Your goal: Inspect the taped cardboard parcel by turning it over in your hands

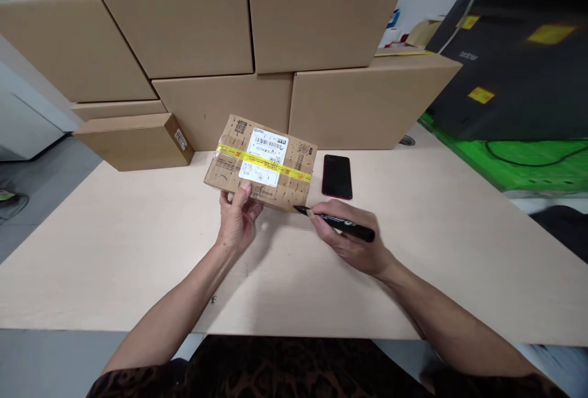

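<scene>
Over the pale tabletop [138, 281], a taped parcel [261, 162] is sitting tilted; the left hand [235, 220] is pinching its near edge between thumb and fingers, the right hand [358, 253] is pinching a black marker [349, 228].

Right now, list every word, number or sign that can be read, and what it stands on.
"brother": dark panel, upper right.
"539", first character unsure: white label on the parcel.
"027W", then unclear: same label.
QR code: parcel's corner.
Too small or blurred: the label's other print, red characters on the yellow tape, print on the marker, the side label on the left box, a scribble on the table.
</scene>
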A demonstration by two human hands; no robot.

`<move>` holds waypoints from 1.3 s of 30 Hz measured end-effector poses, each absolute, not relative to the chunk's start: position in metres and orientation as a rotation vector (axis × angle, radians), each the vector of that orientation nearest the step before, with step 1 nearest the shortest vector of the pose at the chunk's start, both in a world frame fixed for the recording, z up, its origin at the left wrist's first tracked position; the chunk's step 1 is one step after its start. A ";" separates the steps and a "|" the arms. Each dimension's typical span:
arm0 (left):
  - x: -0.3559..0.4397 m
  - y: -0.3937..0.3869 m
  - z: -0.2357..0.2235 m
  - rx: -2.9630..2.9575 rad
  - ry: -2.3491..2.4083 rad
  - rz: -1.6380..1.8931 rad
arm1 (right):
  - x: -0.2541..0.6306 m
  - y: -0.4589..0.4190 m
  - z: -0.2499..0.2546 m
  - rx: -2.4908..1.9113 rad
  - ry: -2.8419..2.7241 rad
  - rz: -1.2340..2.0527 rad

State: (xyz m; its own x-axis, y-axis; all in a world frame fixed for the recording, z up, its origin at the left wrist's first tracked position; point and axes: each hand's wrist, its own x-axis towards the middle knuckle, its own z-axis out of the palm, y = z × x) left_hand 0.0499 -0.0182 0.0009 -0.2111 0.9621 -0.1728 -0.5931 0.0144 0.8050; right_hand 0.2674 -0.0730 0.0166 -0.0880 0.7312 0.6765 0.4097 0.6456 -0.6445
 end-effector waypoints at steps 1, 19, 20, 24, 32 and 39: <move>0.050 -0.019 0.001 0.533 0.951 1.551 | 0.267 -0.072 0.018 -0.935 -1.743 0.356; 0.033 -0.008 0.003 0.419 0.990 1.599 | 0.290 -0.028 -0.049 -1.098 -2.668 0.272; 0.034 -0.008 0.002 0.398 0.993 1.585 | 0.290 -0.028 -0.050 -1.092 -2.612 0.340; 0.038 -0.011 0.000 0.322 1.003 1.517 | 0.292 -0.027 -0.050 -1.108 -2.119 0.691; 0.046 -0.015 0.012 0.123 1.103 1.406 | 0.274 -0.029 -0.049 -1.004 -1.918 0.963; 0.048 -0.018 0.027 0.101 1.207 1.343 | 0.269 -0.020 -0.055 -1.096 -1.901 0.966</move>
